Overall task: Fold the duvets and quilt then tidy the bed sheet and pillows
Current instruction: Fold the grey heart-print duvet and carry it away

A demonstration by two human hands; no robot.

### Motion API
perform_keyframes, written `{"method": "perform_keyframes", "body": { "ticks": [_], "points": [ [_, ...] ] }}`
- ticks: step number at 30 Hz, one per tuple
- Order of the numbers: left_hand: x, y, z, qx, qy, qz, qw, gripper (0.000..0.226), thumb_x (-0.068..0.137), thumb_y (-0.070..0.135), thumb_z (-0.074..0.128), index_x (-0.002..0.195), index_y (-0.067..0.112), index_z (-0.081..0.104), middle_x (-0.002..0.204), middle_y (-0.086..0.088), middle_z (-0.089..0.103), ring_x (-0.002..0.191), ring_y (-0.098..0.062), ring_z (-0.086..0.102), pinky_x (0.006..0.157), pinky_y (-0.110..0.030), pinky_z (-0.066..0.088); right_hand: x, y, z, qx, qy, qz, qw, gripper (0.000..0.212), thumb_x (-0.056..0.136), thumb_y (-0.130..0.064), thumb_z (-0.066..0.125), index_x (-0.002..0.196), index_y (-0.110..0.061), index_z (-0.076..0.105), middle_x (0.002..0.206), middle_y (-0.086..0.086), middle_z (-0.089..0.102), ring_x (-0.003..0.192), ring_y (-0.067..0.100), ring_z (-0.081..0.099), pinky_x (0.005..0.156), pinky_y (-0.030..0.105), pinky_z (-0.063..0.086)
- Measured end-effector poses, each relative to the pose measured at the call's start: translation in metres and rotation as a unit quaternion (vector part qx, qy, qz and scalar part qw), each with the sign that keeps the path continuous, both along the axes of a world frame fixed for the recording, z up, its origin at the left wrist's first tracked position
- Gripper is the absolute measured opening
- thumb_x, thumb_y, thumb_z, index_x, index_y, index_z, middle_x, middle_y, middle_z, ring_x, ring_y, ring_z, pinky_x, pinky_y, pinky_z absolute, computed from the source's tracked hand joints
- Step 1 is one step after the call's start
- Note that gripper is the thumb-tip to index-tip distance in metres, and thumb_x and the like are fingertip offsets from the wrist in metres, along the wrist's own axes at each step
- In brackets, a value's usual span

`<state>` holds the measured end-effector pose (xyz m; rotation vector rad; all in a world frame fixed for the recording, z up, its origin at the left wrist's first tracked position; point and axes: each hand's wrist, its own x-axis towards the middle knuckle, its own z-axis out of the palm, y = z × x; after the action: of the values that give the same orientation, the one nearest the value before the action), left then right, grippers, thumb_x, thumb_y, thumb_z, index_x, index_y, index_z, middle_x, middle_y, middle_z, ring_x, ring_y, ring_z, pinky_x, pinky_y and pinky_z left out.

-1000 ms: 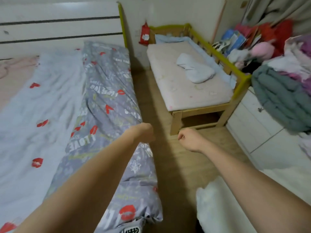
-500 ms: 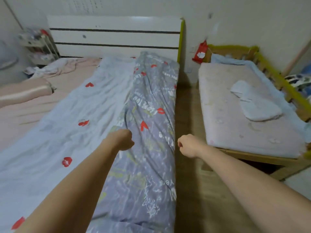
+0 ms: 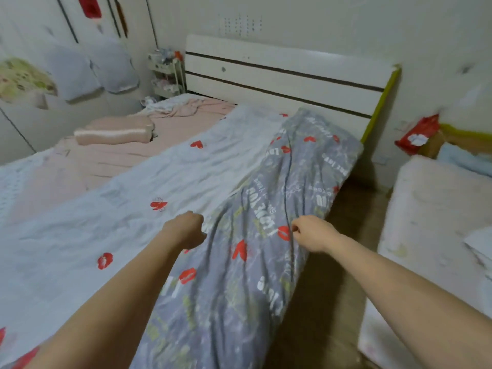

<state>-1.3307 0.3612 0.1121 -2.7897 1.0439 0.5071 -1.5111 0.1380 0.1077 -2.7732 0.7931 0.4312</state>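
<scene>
A long duvet lies along the right side of the big bed, its grey printed side (image 3: pixel 266 235) with red lips hanging toward the floor. Its pale blue side (image 3: pixel 133 209) spreads left over the pink bed sheet (image 3: pixel 119 166). A pink pillow (image 3: pixel 114 131) rests on the sheet at the far left. My left hand (image 3: pixel 186 230) is a curled fist over the line where the pale and grey sides meet. My right hand (image 3: pixel 311 235) is curled too, over the grey side near the bed's edge. No cloth shows inside either hand.
A white headboard (image 3: pixel 279 75) stands against the back wall. A small bed with a pale mattress (image 3: pixel 426 209) sits to the right, across a narrow strip of wooden floor (image 3: pixel 346 262). A crumpled pink cloth (image 3: pixel 181 109) lies by the headboard, and a small shelf cart (image 3: pixel 166 73) fills the corner.
The view has swung left from the small bed and floor onto the big bed. Both fists kept their curled shape and are now over the duvet instead of beside it.
</scene>
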Motion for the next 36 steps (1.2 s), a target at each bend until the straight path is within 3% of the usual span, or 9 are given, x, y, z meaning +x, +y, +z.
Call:
{"method": "perform_keyframes", "body": {
  "ticks": [11,14,18,23,26,29,31,34,36],
  "points": [
    [0.058,-0.152,-0.040,0.014,0.001,0.080,0.997,0.043,0.096,0.034,0.049,0.134,0.014,0.048,0.135,-0.011,0.043,0.121,-0.032,0.046,0.095,-0.041,0.042,0.138,-0.156,-0.029,-0.014,0.024,0.168,0.985,0.030,0.096,-0.017,0.039,0.120,-0.010,0.055,0.128,0.014,0.055,0.113,0.031,0.053,0.087,0.035,0.043],
    [0.100,-0.187,-0.071,-0.013,0.012,0.118,0.993,0.041,0.098,0.031,0.046,0.135,0.012,0.046,0.135,-0.012,0.043,0.121,-0.033,0.045,0.094,-0.041,0.041,0.187,-0.190,-0.060,-0.029,0.044,0.207,0.977,0.032,0.098,-0.017,0.036,0.126,-0.013,0.051,0.130,0.012,0.052,0.113,0.030,0.052,0.083,0.036,0.042],
    [0.169,-0.248,-0.129,-0.031,0.054,0.143,0.988,0.035,0.098,0.017,0.040,0.131,0.014,0.050,0.132,-0.010,0.046,0.118,-0.031,0.048,0.095,-0.041,0.042,0.271,-0.240,-0.108,-0.062,0.090,0.251,0.962,0.034,0.097,-0.015,0.039,0.130,-0.013,0.048,0.132,0.014,0.052,0.117,0.032,0.051,0.092,0.038,0.043],
    [0.233,-0.309,-0.207,-0.015,0.079,0.158,0.984,0.047,0.090,0.003,0.045,0.135,0.017,0.048,0.132,-0.009,0.046,0.121,-0.031,0.047,0.097,-0.040,0.042,0.378,-0.264,-0.185,-0.074,0.112,0.287,0.949,0.044,0.094,-0.012,0.043,0.138,-0.013,0.039,0.140,0.015,0.044,0.126,0.033,0.045,0.099,0.039,0.038],
    [0.262,-0.330,-0.256,-0.021,0.099,0.194,0.976,0.043,0.095,0.012,0.043,0.138,0.014,0.040,0.131,-0.013,0.044,0.120,-0.033,0.046,0.094,-0.041,0.041,0.427,-0.269,-0.243,-0.067,0.102,0.360,0.925,0.049,0.096,-0.026,0.046,0.141,-0.012,0.033,0.143,0.016,0.039,0.129,0.033,0.038,0.104,0.039,0.031],
    [0.280,-0.331,-0.308,0.012,0.113,0.240,0.964,0.055,0.095,0.033,0.046,0.145,0.016,0.028,0.140,-0.012,0.040,0.132,-0.033,0.036,0.105,-0.044,0.031,0.469,-0.289,-0.297,-0.088,0.125,0.421,0.894,0.082,0.089,-0.058,0.049,0.150,-0.014,0.018,0.153,0.016,0.026,0.142,0.032,0.021,0.116,0.045,0.010],
    [0.283,-0.326,-0.338,0.065,0.114,0.264,0.956,0.064,0.091,0.045,0.049,0.145,0.018,0.027,0.143,-0.009,0.040,0.138,-0.031,0.030,0.113,-0.050,0.018,0.483,-0.305,-0.330,-0.106,0.168,0.433,0.879,0.094,0.082,-0.073,0.044,0.150,-0.014,0.017,0.150,0.016,0.032,0.141,0.033,0.024,0.117,0.052,0.005],
    [0.276,-0.333,-0.345,0.112,0.138,0.270,0.946,0.040,0.093,0.034,0.047,0.131,0.021,0.048,0.131,-0.005,0.053,0.122,-0.027,0.051,0.111,-0.050,0.023,0.480,-0.319,-0.350,-0.063,0.146,0.436,0.886,0.064,0.089,-0.062,0.047,0.126,-0.010,0.046,0.120,0.015,0.059,0.112,0.033,0.053,0.100,0.044,0.034],
    [0.282,-0.332,-0.331,0.077,0.117,0.303,0.943,0.028,0.094,0.021,0.045,0.120,0.019,0.056,0.123,-0.010,0.059,0.113,-0.030,0.057,0.096,-0.039,0.040,0.490,-0.310,-0.344,-0.006,-0.023,0.472,0.881,0.030,0.093,-0.034,0.053,0.106,-0.007,0.057,0.093,0.018,0.066,0.087,0.036,0.061,0.075,0.038,0.044]
  ]
}}
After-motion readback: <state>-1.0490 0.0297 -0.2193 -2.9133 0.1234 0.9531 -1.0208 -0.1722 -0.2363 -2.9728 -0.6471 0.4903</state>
